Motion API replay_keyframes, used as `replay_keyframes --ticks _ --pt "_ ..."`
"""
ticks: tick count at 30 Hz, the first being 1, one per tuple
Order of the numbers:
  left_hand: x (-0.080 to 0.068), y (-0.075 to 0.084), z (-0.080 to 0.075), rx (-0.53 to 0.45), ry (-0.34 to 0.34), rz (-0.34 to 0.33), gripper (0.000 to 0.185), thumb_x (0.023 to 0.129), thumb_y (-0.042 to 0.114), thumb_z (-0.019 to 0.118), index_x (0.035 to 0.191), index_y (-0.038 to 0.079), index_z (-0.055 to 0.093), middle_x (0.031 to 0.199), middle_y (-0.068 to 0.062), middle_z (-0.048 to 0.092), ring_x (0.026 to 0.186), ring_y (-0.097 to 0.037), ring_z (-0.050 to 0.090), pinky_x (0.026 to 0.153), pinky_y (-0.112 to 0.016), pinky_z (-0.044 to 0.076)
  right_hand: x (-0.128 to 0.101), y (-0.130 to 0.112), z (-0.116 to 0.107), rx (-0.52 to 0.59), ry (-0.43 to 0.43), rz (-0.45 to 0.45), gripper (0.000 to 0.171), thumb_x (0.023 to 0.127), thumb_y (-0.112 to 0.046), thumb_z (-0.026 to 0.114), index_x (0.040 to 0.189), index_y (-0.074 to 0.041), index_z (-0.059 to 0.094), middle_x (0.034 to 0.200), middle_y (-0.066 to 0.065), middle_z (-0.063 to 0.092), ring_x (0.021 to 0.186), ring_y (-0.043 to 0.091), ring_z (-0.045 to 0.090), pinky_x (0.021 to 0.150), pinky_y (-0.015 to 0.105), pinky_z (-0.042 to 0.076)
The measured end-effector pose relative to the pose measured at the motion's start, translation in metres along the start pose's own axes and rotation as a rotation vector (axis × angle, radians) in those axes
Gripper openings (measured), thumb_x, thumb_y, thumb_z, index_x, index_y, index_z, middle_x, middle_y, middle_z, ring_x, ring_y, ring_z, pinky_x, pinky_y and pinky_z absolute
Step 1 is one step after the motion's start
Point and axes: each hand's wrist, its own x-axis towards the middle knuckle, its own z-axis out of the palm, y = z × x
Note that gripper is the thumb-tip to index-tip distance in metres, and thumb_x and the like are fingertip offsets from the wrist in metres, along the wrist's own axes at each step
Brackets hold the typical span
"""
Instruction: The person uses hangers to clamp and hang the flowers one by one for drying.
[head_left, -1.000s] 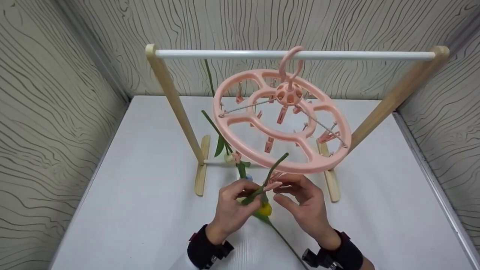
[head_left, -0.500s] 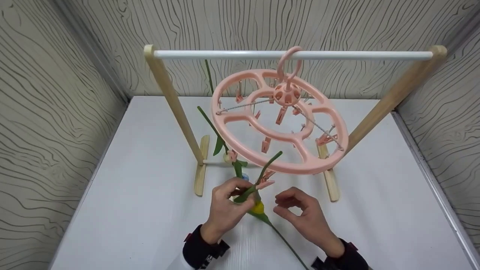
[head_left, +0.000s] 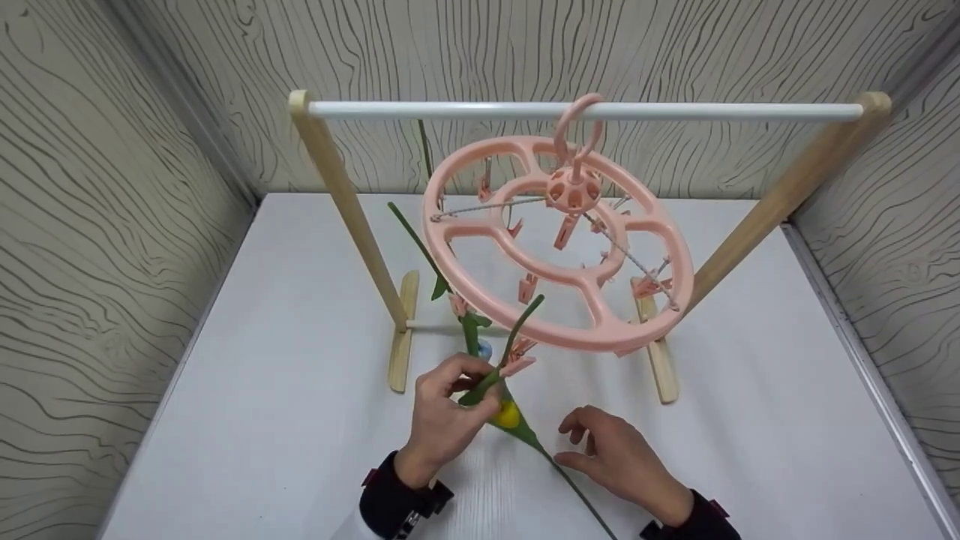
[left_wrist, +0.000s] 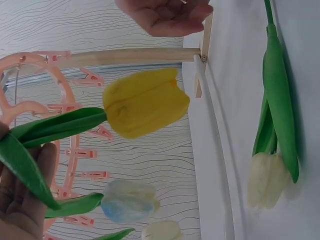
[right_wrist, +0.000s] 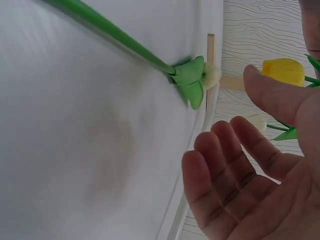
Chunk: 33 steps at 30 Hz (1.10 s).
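1. Since the earlier head frames, the right hand has withdrawn from the clip area down toward the lower centre of the frame; the round hanger has swung slightly to the left.
2. Left hand: fingers and thumb are curled round the green stem and leaf of the yellow tulip, below the centre of the head view. The hand clamps the stem.
3. Yellow tulip position: the bloom hangs head-down just right of the left hand's fingers. Its stem runs upward to a pink clip at the lower rim of the round hanger. In the left wrist view the bloom fills the frame centre.
4. Right hand: fingers are spread and relaxed, holding nothing, as the right wrist view shows. It hovers above the white table.
5. Other tulips: a blue-white bloom and a cream bloom hang lower in the left wrist view. A further cream tulip lies flat on the table, at the right of that frame.
6. Support: the round hanger hooks over the white rail of the wooden rack.
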Motion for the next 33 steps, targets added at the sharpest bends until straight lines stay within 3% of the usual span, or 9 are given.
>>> replay_keyframes --ticks 5,13,24,33 --pt "-0.001 -0.001 -0.001 -0.005 0.015 -0.011 0.023 0.078 -0.013 0.073 0.094 0.004 0.070 0.089 -0.010 0.075 0.081 -0.005 0.069 0.068 -0.027 0.066 0.001 0.004 0.005 -0.063 -0.077 0.085 0.032 0.081 -0.030 0.091 0.100 -0.014 0.071 0.084 -0.004 0.065 0.070 0.010 0.053 0.060 0.023 0.042" --pt "0.000 -0.001 -0.001 -0.006 0.028 -0.021 0.024 0.078 -0.014 0.072 0.094 0.004 0.068 0.089 -0.009 0.074 0.081 -0.006 0.070 0.068 -0.027 0.066 0.000 0.009 0.015 -0.119 -0.146 0.145 0.032 0.077 -0.026 0.093 0.093 -0.013 0.068 0.078 -0.002 0.061 0.070 0.015 0.053 0.060 0.026 0.040" --pt "0.000 -0.001 0.000 -0.029 0.010 -0.001 0.026 0.080 -0.014 0.074 0.097 0.005 0.069 0.092 -0.010 0.075 0.087 -0.007 0.073 0.069 -0.030 0.068 -0.002 0.013 0.014 -0.176 -0.161 0.126 0.013 0.086 -0.012 0.084 0.086 -0.013 0.071 0.076 -0.004 0.061 0.070 0.012 0.051 0.061 0.026 0.043" --pt "0.001 0.002 0.003 -0.070 -0.041 -0.013 0.020 0.088 -0.008 0.074 0.101 0.007 0.070 0.095 -0.010 0.074 0.089 -0.012 0.075 0.071 -0.032 0.068 -0.007 0.017 0.005 -0.248 -0.085 0.038 0.016 0.087 -0.006 0.083 0.082 -0.015 0.071 0.076 -0.008 0.063 0.068 0.003 0.052 0.060 0.022 0.045"
